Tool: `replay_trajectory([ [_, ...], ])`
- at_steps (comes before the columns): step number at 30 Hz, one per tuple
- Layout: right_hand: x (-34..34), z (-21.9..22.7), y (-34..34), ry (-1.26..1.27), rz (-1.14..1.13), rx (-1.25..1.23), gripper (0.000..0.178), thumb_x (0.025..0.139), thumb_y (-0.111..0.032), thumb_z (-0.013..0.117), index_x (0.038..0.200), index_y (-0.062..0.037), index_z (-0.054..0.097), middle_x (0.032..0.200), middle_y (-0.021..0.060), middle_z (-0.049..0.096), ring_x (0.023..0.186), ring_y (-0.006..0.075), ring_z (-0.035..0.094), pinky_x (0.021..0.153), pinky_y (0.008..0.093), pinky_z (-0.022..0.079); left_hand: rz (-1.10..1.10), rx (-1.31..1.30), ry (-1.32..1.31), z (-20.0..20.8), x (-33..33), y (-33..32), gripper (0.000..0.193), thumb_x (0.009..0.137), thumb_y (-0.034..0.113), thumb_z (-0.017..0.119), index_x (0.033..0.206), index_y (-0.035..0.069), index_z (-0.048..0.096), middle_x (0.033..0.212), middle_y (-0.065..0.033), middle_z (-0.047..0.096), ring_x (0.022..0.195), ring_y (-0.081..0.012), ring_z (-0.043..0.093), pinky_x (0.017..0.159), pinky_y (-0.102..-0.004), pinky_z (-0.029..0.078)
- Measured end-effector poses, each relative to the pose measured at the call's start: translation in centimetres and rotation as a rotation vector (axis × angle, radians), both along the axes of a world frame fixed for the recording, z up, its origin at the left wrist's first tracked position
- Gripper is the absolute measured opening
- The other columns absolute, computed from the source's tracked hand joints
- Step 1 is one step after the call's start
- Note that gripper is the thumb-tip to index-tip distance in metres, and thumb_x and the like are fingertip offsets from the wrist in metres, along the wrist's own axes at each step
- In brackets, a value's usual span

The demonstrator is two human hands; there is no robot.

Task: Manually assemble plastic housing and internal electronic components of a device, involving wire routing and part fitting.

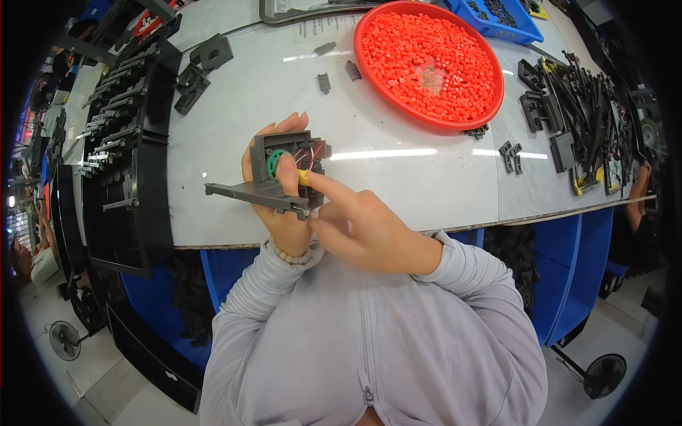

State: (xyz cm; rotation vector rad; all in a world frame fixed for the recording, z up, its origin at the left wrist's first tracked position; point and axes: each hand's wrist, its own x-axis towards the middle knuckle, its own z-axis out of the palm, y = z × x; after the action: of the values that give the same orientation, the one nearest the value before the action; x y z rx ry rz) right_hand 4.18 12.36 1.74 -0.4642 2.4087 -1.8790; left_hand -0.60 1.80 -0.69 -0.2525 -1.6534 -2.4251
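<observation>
White worktable: fills the upper half of the view, with blue bins under its near edge.

Black rack: stands along the left side of the table and carries rows of grey parts.

Round red tray: sits at the far centre, well apart from the hands, and is heaped with small orange-red pellets. A blue crate of dark pieces lies just behind it.

Pile of black plastic pieces: on the right side of the table, loose and tangled.

Paper sheet: flat and white, printed, lying by the tray's left rim; its print is too small to tell.

Grey plastic assembly: held just above the near table edge, in front of the chest. It is a box-like housing with a long flat arm running out to the left, a green ring set in its face and thin red wires at the top right. It looks light and stiff; the wires look fragile, so the housing body is the safer place to take hold.

Left hand: wrapped around the housing from behind and below, thumb across the front.

Right hand: holds nothing; the forefinger, with a yellow band near its tip, presses on the housing's right side, and the other fingers are curled.
</observation>
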Motion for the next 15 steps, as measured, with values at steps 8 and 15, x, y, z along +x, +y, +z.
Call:
replay_trajectory([
  [8,-0.1,0.6,0.5,-0.552,0.229,-0.498,0.057,0.081,-0.005,0.050,0.133,0.0047,0.029,0.060,0.0109,0.058,0.050,0.0174,0.054,0.049,0.0304,0.043,0.012,-0.122,0.048,-0.4,0.0,-0.3,0.035,0.093,0.013,0.045,0.124,-0.002,0.035,0.120,-0.0217,0.050,0.112,-0.0289,0.052,0.085,-0.0368,0.051],
  [15,-0.1,-0.5,0.9,-0.008,0.063,0.093,0.056,0.078,-0.009,0.055,0.130,0.0032,0.037,0.054,0.0153,0.054,0.045,0.0302,0.054,0.045,0.0375,0.042,-0.112,0.132,-0.213,0.3,0.1,0.1,0.038,0.095,0.020,0.043,0.126,-0.001,0.034,0.122,-0.0220,0.049,0.114,-0.0308,0.051,0.085,-0.0377,0.051],
])
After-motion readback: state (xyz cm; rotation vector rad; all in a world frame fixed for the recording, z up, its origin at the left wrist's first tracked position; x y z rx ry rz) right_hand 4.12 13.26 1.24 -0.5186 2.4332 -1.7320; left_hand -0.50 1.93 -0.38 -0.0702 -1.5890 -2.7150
